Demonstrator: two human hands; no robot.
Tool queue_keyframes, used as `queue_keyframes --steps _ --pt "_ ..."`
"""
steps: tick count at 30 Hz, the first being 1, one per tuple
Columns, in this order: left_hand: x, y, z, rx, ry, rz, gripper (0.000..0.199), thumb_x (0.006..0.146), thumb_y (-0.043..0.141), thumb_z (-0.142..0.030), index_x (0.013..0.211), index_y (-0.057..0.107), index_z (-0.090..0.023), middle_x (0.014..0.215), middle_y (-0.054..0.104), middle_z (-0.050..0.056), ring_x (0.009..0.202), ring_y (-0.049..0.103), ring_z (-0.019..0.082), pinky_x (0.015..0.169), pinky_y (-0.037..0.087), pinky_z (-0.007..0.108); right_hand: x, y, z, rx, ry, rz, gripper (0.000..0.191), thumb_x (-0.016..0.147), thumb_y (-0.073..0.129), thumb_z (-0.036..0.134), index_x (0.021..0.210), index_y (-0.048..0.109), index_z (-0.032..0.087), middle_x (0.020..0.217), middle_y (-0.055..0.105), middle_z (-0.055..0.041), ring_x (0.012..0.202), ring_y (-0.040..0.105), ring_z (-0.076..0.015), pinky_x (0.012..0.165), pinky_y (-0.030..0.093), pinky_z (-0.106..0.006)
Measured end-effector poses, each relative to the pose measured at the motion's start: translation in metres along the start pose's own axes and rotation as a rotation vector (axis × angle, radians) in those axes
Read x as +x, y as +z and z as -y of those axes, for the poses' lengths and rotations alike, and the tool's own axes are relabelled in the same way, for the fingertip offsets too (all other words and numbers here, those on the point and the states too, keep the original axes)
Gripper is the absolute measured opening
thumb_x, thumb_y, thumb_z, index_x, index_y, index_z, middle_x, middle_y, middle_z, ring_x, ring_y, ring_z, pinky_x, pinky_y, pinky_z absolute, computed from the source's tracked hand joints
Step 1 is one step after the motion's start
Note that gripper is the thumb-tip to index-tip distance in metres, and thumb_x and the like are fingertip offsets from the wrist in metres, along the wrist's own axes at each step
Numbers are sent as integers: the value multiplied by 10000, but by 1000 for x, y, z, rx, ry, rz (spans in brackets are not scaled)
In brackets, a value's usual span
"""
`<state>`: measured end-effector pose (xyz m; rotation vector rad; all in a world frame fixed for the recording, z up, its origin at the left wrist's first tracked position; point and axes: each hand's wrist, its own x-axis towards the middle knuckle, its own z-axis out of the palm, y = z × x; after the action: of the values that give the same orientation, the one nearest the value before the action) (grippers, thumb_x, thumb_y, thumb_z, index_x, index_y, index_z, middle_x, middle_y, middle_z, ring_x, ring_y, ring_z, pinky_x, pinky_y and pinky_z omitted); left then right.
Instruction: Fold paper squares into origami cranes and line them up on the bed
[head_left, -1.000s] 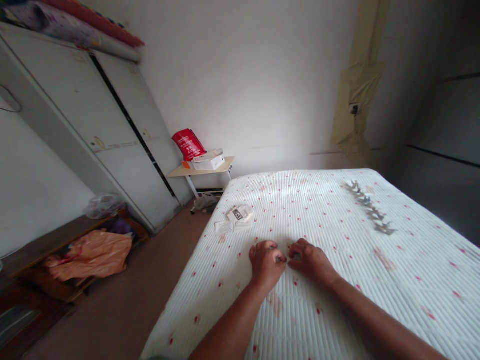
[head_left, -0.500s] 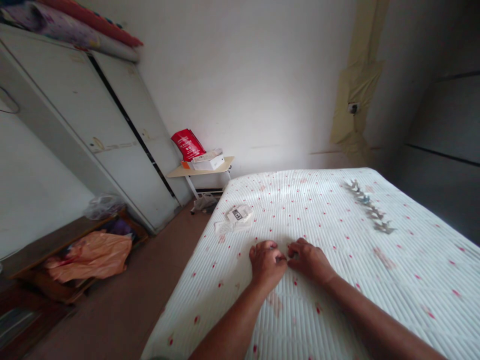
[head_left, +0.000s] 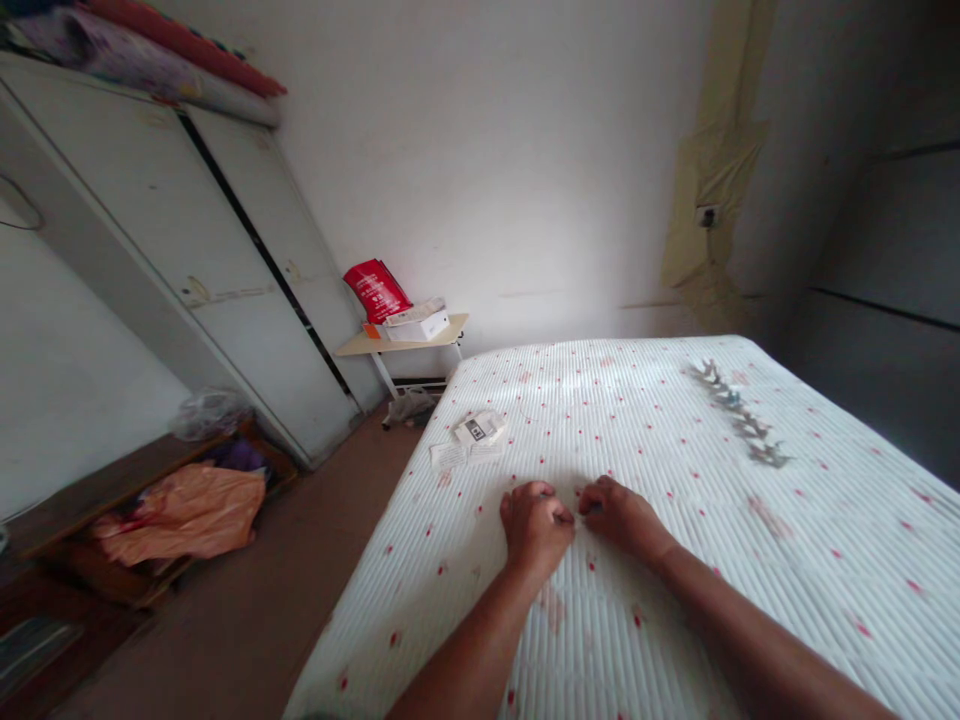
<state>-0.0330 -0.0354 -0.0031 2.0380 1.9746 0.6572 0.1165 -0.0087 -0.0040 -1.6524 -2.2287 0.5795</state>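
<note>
My left hand (head_left: 536, 525) and my right hand (head_left: 619, 515) are close together over the middle of the bed (head_left: 600, 620), which has a white ribbed cover with red dots. The fingers of both are curled inward and closed. A tiny bit of something seems to show between them, but my fingers hide it and I cannot tell what it is. Ahead and to the left lie printed paper pieces (head_left: 480, 432). Off to the right, several small folded paper figures (head_left: 739, 415) stand in a slanting row on the cover.
A small table (head_left: 360, 346) beyond the bed's far left corner carries a red bag (head_left: 377, 290) and a white box (head_left: 420, 326). At left are a pale wardrobe (head_left: 240, 300) and a low wooden shelf with an orange cloth-like bundle (head_left: 184, 510). A wall socket (head_left: 707, 216) is at the back.
Both hands stay in nearly the same place with fingers curled. Only very slight finger and wrist shifts show, along with a tiny shift of the whole view.
</note>
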Motion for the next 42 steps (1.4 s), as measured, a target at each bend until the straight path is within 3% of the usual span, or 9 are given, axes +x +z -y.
queue_keyframes --steps 10,15,30,35,37,42 --pt "-1 6 3 -47 8 -63 80 631 655 -220 625 684 -294 971 627 -52 989 519 158 920 297 335 4 -3 -7 95 -36 42 217 687 500 99 757 679 201 867 636 -29 811 601 -140 738 412 -205" --pt "0 6 2 -43 7 -60 77 623 655 -222 616 685 -293 964 632 -49 980 523 157 912 304 332 -1 0 2 -6 39 -43 122 658 578 182 757 648 196 845 615 -24 740 590 -144 660 390 -215" --pt "0 4 1 -51 15 -66 83 629 651 -209 608 682 -284 961 636 -38 995 521 171 911 311 335 7 1 -14 80 -16 -7 222 660 474 56 742 641 177 826 634 -29 769 588 -128 695 395 -196" --pt "-1 4 0 -56 4 -60 65 626 659 -226 612 683 -284 966 633 -40 1003 519 171 924 305 340 4 -1 -4 25 35 -28 83 706 564 221 735 626 173 803 617 -36 719 581 -142 635 382 -214" --pt "-1 5 1 -55 6 -63 64 616 664 -224 613 682 -285 975 631 -42 1009 516 172 927 303 342 1 0 2 -31 49 -68 119 705 590 270 759 619 168 816 604 -41 697 574 -145 613 372 -221" --pt "-1 5 1 -47 12 -61 75 635 644 -226 620 684 -288 962 634 -35 985 522 171 918 310 345 0 -1 6 -30 71 -53 69 695 561 171 739 614 169 791 593 -23 690 563 -125 603 349 -207"
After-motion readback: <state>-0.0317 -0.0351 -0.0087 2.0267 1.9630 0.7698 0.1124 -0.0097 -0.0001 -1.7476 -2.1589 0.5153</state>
